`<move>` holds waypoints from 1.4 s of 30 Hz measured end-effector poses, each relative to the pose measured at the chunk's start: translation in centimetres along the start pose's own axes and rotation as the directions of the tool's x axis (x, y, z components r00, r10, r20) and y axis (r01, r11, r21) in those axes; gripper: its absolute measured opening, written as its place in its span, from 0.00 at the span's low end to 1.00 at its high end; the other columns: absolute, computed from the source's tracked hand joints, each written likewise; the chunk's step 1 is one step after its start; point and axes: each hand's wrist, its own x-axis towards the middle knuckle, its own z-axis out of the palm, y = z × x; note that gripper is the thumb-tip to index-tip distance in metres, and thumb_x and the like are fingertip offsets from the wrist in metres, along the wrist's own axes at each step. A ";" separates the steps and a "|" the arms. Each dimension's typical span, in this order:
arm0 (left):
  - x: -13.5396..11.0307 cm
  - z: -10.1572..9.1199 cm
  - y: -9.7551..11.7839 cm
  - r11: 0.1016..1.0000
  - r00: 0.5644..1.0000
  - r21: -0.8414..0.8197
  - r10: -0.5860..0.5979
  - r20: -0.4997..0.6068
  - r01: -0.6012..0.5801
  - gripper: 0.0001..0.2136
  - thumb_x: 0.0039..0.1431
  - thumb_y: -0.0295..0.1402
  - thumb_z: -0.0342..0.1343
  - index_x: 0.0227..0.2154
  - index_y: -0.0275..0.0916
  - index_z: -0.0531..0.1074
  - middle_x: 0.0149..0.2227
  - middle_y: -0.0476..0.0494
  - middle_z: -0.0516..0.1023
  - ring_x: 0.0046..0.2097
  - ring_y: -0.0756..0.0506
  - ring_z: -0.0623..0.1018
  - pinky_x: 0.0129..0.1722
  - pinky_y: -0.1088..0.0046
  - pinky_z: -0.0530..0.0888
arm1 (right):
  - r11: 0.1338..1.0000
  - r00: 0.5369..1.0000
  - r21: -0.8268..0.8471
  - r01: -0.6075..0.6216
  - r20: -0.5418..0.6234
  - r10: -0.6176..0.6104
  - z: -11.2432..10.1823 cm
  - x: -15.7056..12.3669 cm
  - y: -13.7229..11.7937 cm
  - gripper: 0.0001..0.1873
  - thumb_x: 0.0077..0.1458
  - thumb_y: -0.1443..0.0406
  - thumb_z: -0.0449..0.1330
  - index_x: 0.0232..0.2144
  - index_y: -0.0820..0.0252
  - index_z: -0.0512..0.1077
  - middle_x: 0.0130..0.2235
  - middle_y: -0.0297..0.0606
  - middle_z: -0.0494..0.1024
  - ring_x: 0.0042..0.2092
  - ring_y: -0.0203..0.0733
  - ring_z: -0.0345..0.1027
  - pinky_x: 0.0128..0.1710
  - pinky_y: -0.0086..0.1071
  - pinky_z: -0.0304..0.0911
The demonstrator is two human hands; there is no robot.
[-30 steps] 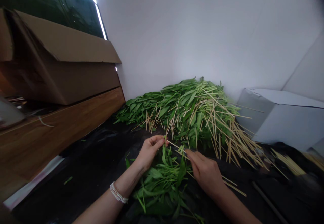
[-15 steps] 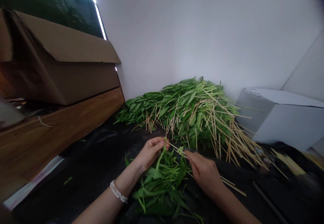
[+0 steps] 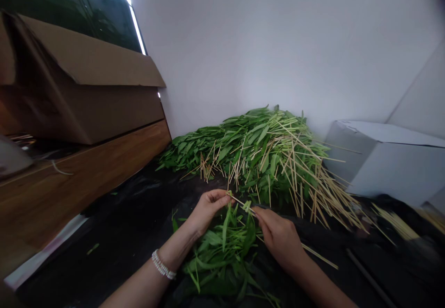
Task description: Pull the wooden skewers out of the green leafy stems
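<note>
My right hand (image 3: 278, 234) is closed on a thin wooden skewer (image 3: 238, 200) that points up and to the left. Pale green stems (image 3: 247, 206) are threaded on the skewer just ahead of its fingers. At the skewer's tip, my left hand (image 3: 212, 208) pinches a leafy green stem (image 3: 229, 194), whose leaves hang below. Beneath both hands lies a loose heap of leafy greens (image 3: 222, 257). My left wrist wears a beaded bracelet (image 3: 162, 265).
A large pile of skewered greens (image 3: 257, 145) rests against the white wall, sticks jutting right. To its right stands a white box (image 3: 392, 164). An open cardboard box (image 3: 104, 108) sits on a wooden surface (image 3: 114, 159) at left. More skewers (image 3: 394, 220) lie at right on black sheeting (image 3: 114, 234).
The stem in my left hand has shifted slightly right onto the skewer's tip, and its hanging leaf has swung a little. My right hand has barely moved.
</note>
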 end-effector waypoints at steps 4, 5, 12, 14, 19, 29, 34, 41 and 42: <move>-0.2 0.1 0.2 0.998 1.000 0.068 0.013 0.001 -0.013 0.09 0.48 0.37 0.64 0.29 0.35 0.79 0.31 0.43 0.81 0.32 0.49 0.76 0.37 0.74 0.70 | 1.000 1.000 0.008 -0.003 0.025 0.003 0.1 -0.1 -0.1 0.17 0.62 0.70 0.45 0.47 0.60 0.69 0.39 0.42 0.78 0.41 0.40 0.74 0.43 0.31 0.68; -0.2 0.3 0.1 0.997 1.000 0.082 0.005 0.016 -0.006 0.10 0.48 0.37 0.65 0.28 0.35 0.79 0.30 0.43 0.81 0.31 0.48 0.76 0.37 0.73 0.70 | 1.000 0.999 0.012 -0.006 0.035 0.006 0.2 -0.1 -0.1 0.17 0.61 0.71 0.45 0.47 0.60 0.70 0.38 0.41 0.78 0.41 0.40 0.74 0.43 0.31 0.68; -0.6 1.0 -0.1 0.994 0.998 0.110 -0.018 0.061 0.012 0.13 0.45 0.40 0.65 0.31 0.35 0.80 0.32 0.42 0.81 0.34 0.46 0.77 0.39 0.72 0.71 | 1.000 1.000 0.008 0.014 0.015 -0.014 0.0 0.1 -0.6 0.17 0.62 0.70 0.45 0.47 0.58 0.69 0.38 0.40 0.78 0.40 0.39 0.74 0.42 0.30 0.67; -0.5 0.7 0.0 0.995 1.000 0.098 -0.012 0.029 0.010 0.16 0.49 0.43 0.63 0.35 0.35 0.79 0.34 0.41 0.81 0.36 0.46 0.77 0.39 0.73 0.71 | 1.000 1.000 -0.007 0.004 -0.029 -0.005 -0.3 0.3 -0.4 0.16 0.63 0.69 0.44 0.45 0.60 0.69 0.37 0.40 0.78 0.38 0.38 0.74 0.39 0.29 0.67; 0.1 0.2 0.1 0.991 0.997 0.133 0.041 -0.068 -0.031 0.18 0.54 0.45 0.57 0.36 0.34 0.78 0.37 0.38 0.81 0.38 0.45 0.77 0.37 0.75 0.70 | 0.994 0.983 -0.038 -0.099 -0.158 0.092 -1.6 0.7 0.6 0.14 0.63 0.66 0.43 0.41 0.59 0.68 0.32 0.37 0.77 0.32 0.37 0.73 0.32 0.28 0.64; 0.2 -0.2 -2.0 0.826 0.977 0.526 0.209 0.044 -0.200 0.13 0.48 0.37 0.62 0.38 0.42 0.79 0.36 0.43 0.81 0.41 0.41 0.76 0.43 0.71 0.68 | 0.956 0.922 -0.006 -0.292 -0.269 0.280 -3.3 0.9 1.0 0.16 0.65 0.60 0.41 0.40 0.58 0.66 0.30 0.36 0.76 0.28 0.39 0.71 0.28 0.29 0.61; 0.4 -0.2 -2.5 0.862 0.991 0.490 0.119 0.059 -0.133 0.15 0.43 0.32 0.66 0.38 0.39 0.78 0.29 0.45 0.81 0.31 0.46 0.76 0.35 0.73 0.70 | 0.960 0.933 0.027 -0.279 -0.230 0.278 -3.0 0.9 0.6 0.14 0.64 0.61 0.42 0.40 0.57 0.66 0.27 0.34 0.75 0.28 0.38 0.71 0.28 0.28 0.62; 0.4 -0.1 -0.1 0.988 0.983 0.116 0.116 -0.144 -0.100 0.13 0.44 0.36 0.67 0.33 0.36 0.79 0.34 0.42 0.82 0.37 0.45 0.78 0.41 0.72 0.71 | 0.996 0.985 0.018 -0.086 -0.151 0.088 -1.7 0.5 0.3 0.13 0.63 0.65 0.43 0.40 0.58 0.67 0.30 0.35 0.76 0.29 0.36 0.72 0.30 0.27 0.64; 0.4 -0.2 0.0 0.993 0.983 0.074 0.102 -0.152 -0.092 0.13 0.45 0.37 0.66 0.35 0.36 0.79 0.35 0.41 0.82 0.37 0.45 0.78 0.41 0.71 0.71 | 0.999 0.989 0.008 -0.050 -0.139 0.051 -1.5 0.4 0.3 0.13 0.63 0.66 0.43 0.41 0.59 0.67 0.31 0.36 0.76 0.31 0.37 0.73 0.31 0.27 0.65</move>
